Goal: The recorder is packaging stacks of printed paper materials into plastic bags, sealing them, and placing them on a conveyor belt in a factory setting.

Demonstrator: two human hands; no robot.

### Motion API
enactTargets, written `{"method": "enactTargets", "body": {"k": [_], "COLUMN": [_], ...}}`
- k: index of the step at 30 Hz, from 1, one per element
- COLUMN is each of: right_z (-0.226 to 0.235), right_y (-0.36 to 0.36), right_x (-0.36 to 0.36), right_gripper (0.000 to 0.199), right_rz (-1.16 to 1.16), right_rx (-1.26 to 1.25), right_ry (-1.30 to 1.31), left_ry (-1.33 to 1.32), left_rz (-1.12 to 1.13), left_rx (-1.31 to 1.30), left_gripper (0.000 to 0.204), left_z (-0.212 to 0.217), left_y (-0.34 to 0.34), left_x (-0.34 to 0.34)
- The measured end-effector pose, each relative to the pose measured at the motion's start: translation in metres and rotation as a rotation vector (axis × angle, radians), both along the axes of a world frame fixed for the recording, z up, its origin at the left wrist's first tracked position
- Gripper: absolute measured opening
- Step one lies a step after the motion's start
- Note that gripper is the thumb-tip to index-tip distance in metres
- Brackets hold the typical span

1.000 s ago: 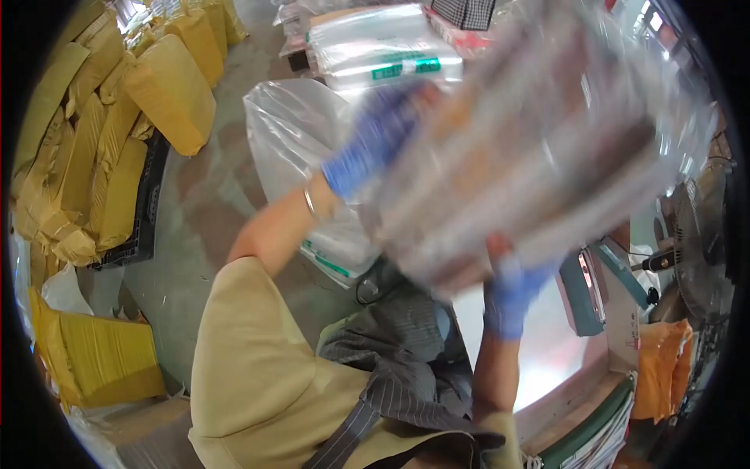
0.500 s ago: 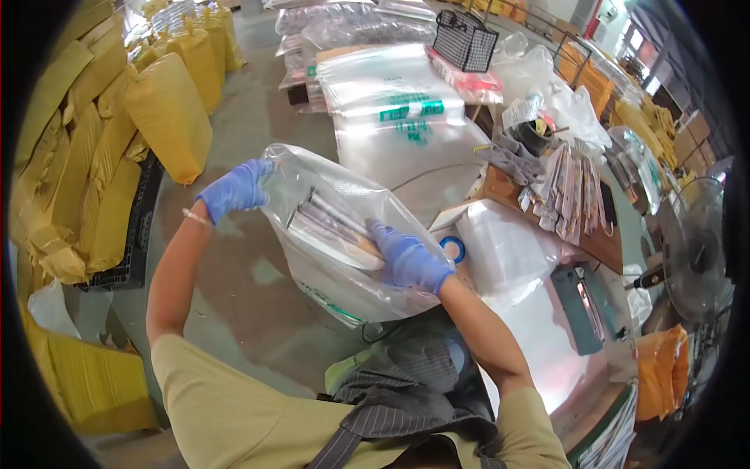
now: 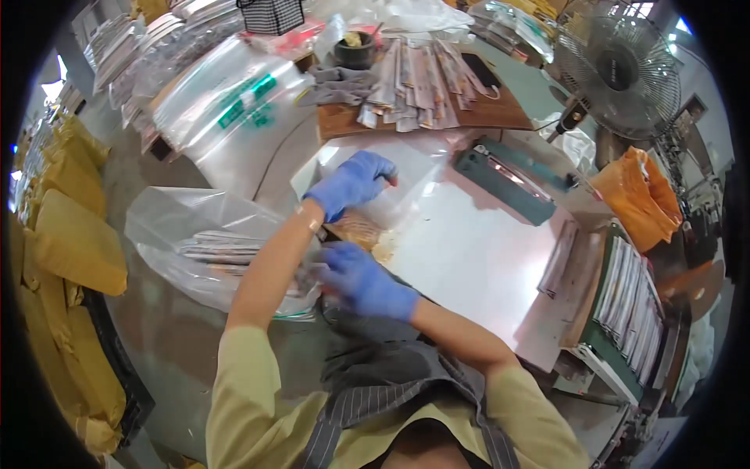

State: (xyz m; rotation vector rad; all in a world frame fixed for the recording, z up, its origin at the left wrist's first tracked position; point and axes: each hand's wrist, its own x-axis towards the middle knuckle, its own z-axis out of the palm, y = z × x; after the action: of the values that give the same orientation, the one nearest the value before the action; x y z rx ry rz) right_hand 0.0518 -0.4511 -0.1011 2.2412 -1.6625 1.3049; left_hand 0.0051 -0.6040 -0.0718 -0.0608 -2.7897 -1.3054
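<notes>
My left hand (image 3: 353,184), in a blue glove, is over the clear plastic sheeting (image 3: 414,168) at the middle of the table. Its fingers are bent but apart, and I see nothing held in them. Closer to me, my right hand (image 3: 367,285), also gloved in blue, is beside the mouth of a clear plastic bag (image 3: 168,227). Motion smears its fingers, so a grip on the bag cannot be made out. A bundle of flat printed strips (image 3: 219,248) lies inside the bag, partly hidden by my left forearm.
Fanned strips (image 3: 418,82) and a dark bowl (image 3: 355,51) sit on a brown board (image 3: 500,113). A grey-green sealer-like device (image 3: 504,180) is on the white table (image 3: 469,266). At right are a fan (image 3: 617,66), an orange sack (image 3: 641,195) and a strip-filled rack (image 3: 629,305). Yellow sacks (image 3: 74,242) stand left.
My view has swung right. My left hand has let go of the bag's rim and crossed over to the table. My right hand has come out of the bag, which now sits further left.
</notes>
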Motion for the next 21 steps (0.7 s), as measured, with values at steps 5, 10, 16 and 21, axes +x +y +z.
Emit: {"method": "enactTargets", "body": {"k": [5,10,16,21], "right_z": [-0.044,-0.058,-0.074,-0.061], "right_y": [0.136,0.118,0.065,0.063], "right_x": [-0.052,-0.090,-0.163,-0.165], "right_gripper": [0.026,0.027,0.025,0.015], "right_rz": [-0.475,-0.803,-0.398,-0.492], "right_rx": [0.115,0.019,-0.068,-0.209], "right_ry": [-0.117,-0.907,-1.702,-1.681], "left_ry": [0.067,0.170,0.198,0.408], "left_rz": [-0.069,0.126,0.220,0.434], "left_rx": [-0.246,-0.238,-0.506,-0.629], "left_gripper": [0.020,0.024,0.019,0.020], "left_z": [-0.068,-0.078,-0.051,-0.046], "left_y": [0.005,0.041,0.084,0.072], "left_x": [-0.074,-0.081,-0.093,-0.086]}}
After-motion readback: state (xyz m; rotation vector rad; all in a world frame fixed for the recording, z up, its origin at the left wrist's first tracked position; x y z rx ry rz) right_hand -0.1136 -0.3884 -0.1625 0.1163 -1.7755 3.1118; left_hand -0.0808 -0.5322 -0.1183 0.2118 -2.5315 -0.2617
